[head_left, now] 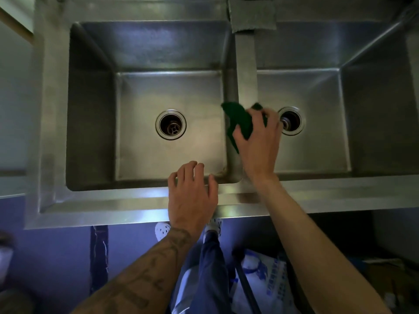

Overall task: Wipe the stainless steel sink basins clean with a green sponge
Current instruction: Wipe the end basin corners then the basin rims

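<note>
A stainless steel double sink fills the view, with a left basin (140,87) and a right basin (322,91) split by a steel divider (246,71). My right hand (258,141) grips a dark green sponge (238,121) over the divider, fingers curled round it. The sponge hangs partly over the left basin's right wall. My left hand (191,196) rests on the sink's front rim (113,200), fingers spread and bent over the edge into the left basin. Each basin has a round drain: left drain (171,125), right drain (291,120).
A grey cloth (252,15) lies on the back rim above the divider. Brownish grime sits in the left basin's front right corner (223,171). Below the sink are my shoes, a white printed bag (265,284) and a dark hose.
</note>
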Available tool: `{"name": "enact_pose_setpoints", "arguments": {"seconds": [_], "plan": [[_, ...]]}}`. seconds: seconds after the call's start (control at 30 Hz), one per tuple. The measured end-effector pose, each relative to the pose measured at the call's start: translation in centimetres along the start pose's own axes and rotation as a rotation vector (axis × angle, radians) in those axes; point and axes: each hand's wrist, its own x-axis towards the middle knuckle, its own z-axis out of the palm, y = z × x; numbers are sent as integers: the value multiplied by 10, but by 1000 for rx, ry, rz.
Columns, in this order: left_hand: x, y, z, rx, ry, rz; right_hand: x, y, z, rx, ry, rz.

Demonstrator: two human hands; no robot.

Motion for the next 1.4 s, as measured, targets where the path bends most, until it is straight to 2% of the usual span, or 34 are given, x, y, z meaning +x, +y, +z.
{"name": "enact_pose_setpoints", "arguments": {"seconds": [0.1,0.33,0.5,0.7,0.87,1.07,1.2,1.4], "plan": [[1,1,-2,-7,-18,2,-24,6,-5,13,-19,-9],[0,2,-1,-9,-12,-5,118,-21,30,14,-4,-12],[0,2,-2,-7,-26,-2,83,-13,30,-47,15,-104],[0,3,-1,-25,-7,-14,166,-33,43,-51,-29,-75],[0,2,-1,-22,-28,-10,143,-23,45,-71,18,-128],[1,2,1,-30,-19,-15,178,-35,50,-42,-14,-84],[0,1,-1,-41,-6,-10,127,-20,34,-18,-48,-110],[1,2,-4,-38,-12,-2,-19,15,-22,-1,-213,-101]]}}
